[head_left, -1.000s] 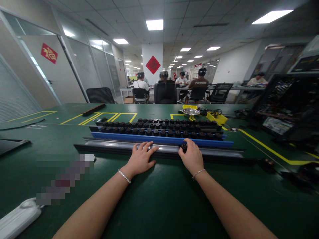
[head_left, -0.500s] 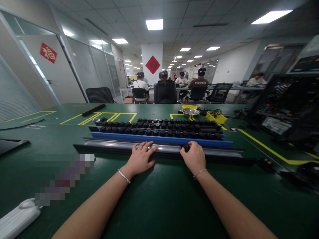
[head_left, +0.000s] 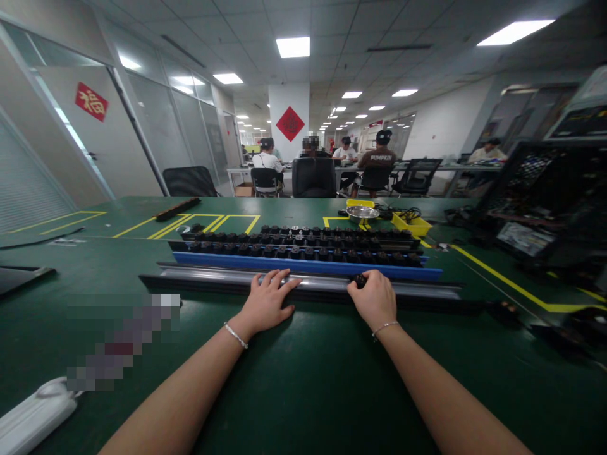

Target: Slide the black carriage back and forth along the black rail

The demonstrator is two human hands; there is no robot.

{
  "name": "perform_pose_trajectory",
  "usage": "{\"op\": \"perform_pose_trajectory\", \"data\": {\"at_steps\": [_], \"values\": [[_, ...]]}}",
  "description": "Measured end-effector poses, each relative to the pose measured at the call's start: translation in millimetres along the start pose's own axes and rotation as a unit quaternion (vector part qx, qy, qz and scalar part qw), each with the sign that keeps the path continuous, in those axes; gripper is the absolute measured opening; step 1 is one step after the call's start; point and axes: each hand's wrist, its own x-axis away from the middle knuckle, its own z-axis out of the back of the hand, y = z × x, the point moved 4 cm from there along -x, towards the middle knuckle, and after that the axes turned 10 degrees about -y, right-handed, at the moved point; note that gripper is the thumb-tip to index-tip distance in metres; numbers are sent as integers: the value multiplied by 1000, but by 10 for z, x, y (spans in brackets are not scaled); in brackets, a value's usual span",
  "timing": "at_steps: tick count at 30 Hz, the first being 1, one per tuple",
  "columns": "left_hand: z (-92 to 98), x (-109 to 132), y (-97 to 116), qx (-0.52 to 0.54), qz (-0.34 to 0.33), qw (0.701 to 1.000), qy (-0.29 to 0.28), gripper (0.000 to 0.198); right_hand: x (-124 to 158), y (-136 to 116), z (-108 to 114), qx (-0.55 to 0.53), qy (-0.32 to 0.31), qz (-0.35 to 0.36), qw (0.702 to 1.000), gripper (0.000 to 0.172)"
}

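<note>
A long black rail with a shiny metallic channel [head_left: 199,276] lies across the green table in front of me. My left hand [head_left: 270,297] rests on it left of centre, fingers spread, holding nothing. Further right, my right hand [head_left: 377,296] pinches a small round black part [head_left: 360,280] between thumb and fingers at the rail's channel. Whether the part touches the channel is hidden by the fingers. Just behind lies a blue rail [head_left: 222,260], and beyond it several rows of black round parts [head_left: 294,251] stand in rails.
At the back right are a metal bowl [head_left: 363,213] and a yellow bin [head_left: 411,224] with black cables. A dark open case [head_left: 526,202] stands at the right. A brown-black strip [head_left: 177,209] lies at the back left; a white handle-like object [head_left: 40,411] is front left. Several people sit beyond.
My right hand has shifted slightly to the right along the rail with the black part in its fingers. My left hand has stayed in place.
</note>
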Motion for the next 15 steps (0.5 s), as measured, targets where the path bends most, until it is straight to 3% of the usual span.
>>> {"op": "perform_pose_trajectory", "data": {"at_steps": [15], "values": [[-3,-2,-5,0,-5,1000,4,61,-24,21,40,14,-9,-18,1000,25]]}}
